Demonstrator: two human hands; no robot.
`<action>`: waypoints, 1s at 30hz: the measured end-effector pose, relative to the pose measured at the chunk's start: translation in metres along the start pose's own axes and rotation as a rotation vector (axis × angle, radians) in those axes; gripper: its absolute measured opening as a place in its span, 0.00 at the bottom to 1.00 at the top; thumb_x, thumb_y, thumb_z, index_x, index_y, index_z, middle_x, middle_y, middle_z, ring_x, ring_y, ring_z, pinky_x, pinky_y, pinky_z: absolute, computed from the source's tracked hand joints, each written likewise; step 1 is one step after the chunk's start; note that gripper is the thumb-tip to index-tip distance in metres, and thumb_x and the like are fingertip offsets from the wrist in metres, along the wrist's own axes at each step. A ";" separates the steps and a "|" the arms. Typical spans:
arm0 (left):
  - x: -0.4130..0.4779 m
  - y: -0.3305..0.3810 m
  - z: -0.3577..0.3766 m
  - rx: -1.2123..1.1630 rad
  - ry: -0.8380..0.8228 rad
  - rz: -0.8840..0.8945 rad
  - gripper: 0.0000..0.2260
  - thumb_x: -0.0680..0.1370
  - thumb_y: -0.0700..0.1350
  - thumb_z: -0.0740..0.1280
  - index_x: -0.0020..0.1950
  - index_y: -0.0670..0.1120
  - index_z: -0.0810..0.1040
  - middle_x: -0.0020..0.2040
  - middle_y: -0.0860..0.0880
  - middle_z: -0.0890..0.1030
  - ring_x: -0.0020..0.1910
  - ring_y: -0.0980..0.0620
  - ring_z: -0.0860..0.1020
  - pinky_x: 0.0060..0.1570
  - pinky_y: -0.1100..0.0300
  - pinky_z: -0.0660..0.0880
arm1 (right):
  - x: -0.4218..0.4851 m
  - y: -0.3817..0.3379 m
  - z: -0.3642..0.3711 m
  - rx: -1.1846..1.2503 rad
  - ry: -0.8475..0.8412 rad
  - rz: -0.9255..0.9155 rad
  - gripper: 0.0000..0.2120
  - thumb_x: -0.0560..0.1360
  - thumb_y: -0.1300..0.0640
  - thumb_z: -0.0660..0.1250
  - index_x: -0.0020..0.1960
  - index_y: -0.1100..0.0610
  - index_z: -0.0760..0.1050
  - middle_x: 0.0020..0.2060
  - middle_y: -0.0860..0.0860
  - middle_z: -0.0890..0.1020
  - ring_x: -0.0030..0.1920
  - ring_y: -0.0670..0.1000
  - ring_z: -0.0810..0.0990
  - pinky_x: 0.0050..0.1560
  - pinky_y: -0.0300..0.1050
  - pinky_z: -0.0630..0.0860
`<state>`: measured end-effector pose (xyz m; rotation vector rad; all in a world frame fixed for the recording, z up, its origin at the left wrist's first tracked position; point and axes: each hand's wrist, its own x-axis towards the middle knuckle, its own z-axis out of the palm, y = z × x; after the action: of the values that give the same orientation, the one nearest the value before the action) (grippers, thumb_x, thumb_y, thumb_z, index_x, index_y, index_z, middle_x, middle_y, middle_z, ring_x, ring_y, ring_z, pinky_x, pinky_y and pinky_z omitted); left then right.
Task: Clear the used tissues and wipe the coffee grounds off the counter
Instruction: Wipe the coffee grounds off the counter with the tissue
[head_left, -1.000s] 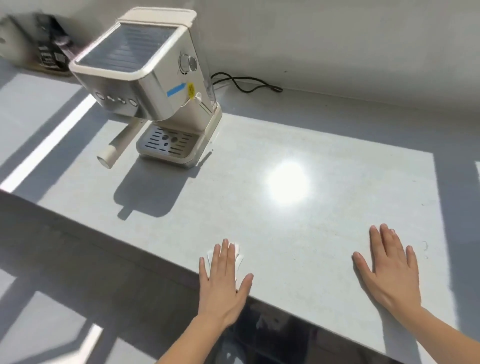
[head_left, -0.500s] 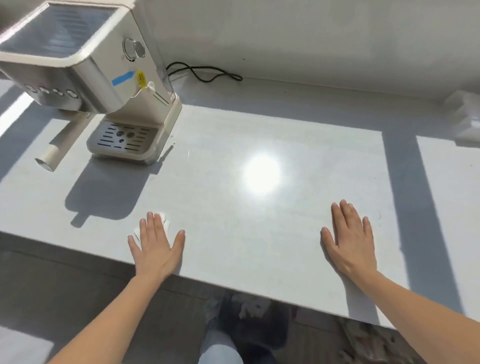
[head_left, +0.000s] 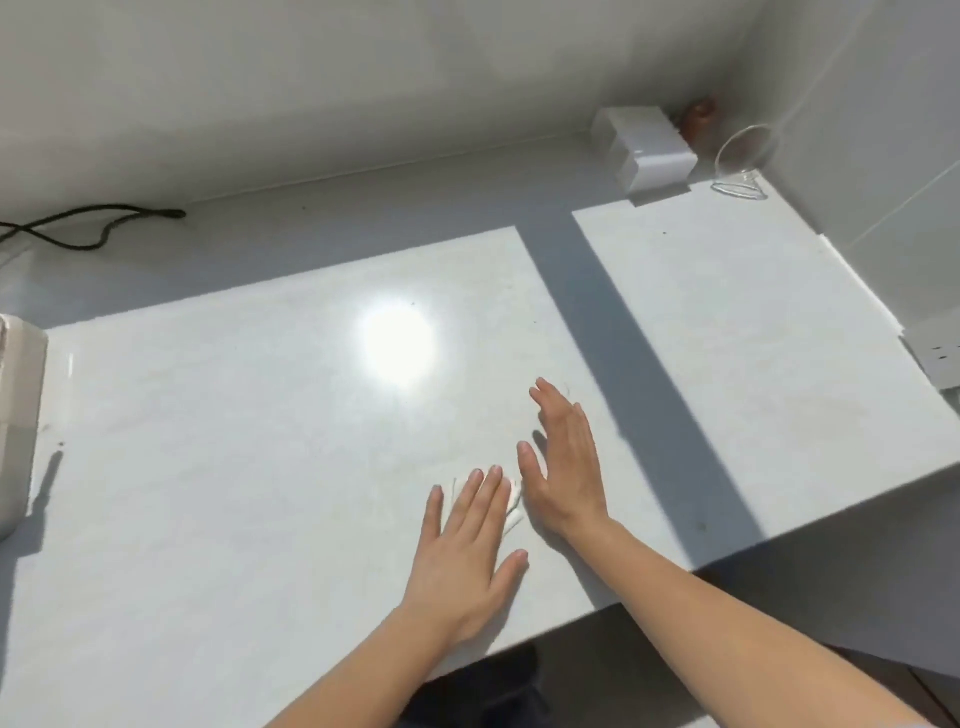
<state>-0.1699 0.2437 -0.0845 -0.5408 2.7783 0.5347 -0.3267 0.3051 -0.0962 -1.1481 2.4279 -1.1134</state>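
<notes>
Left grip (head_left: 467, 545): fully open, fingers straight and slightly spread, palm down, pressing flat on the tissue (head_left: 514, 506). No curl, no pinch.

Right grip (head_left: 566, 467): also open, fingers straight and together, hand tilted on its edge just right of the tissue. It holds nothing. Slightly blurred; contact with the tissue cannot be told.

Tissue: white, thin, creased, mostly hidden under the left fingers, with only its right edge and a sliver between fingers showing. It lies on the pale desk (head_left: 234, 467), near the front edge, right of centre.

A few tiny dark specks (head_left: 413, 304) dot the sunlit surface. Black cable (head_left: 78, 228) at back left; white box (head_left: 649, 150) and clear glass (head_left: 743, 156) in the back right corner.
</notes>
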 end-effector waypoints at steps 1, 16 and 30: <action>0.018 -0.001 -0.001 -0.019 0.025 -0.007 0.28 0.78 0.61 0.39 0.74 0.54 0.32 0.75 0.57 0.31 0.73 0.56 0.29 0.70 0.48 0.26 | -0.003 0.003 -0.004 0.047 0.064 0.052 0.23 0.77 0.49 0.55 0.72 0.45 0.60 0.71 0.36 0.61 0.72 0.43 0.62 0.71 0.47 0.64; 0.194 0.012 -0.052 0.251 -0.067 0.356 0.28 0.81 0.58 0.44 0.77 0.50 0.37 0.78 0.52 0.37 0.76 0.53 0.35 0.71 0.45 0.31 | -0.059 0.036 -0.035 -0.373 -0.007 0.085 0.32 0.74 0.47 0.58 0.75 0.53 0.53 0.75 0.51 0.56 0.75 0.51 0.57 0.74 0.55 0.50; 0.128 -0.061 -0.048 0.175 0.038 0.130 0.28 0.79 0.61 0.39 0.76 0.55 0.34 0.76 0.57 0.33 0.74 0.57 0.32 0.72 0.49 0.29 | -0.053 0.035 -0.029 -0.639 -0.259 0.170 0.37 0.74 0.30 0.41 0.78 0.46 0.41 0.79 0.48 0.45 0.78 0.51 0.42 0.72 0.63 0.46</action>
<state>-0.2689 0.1325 -0.1009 -0.3369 2.8746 0.3050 -0.3260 0.3739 -0.1073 -1.1185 2.6661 -0.1101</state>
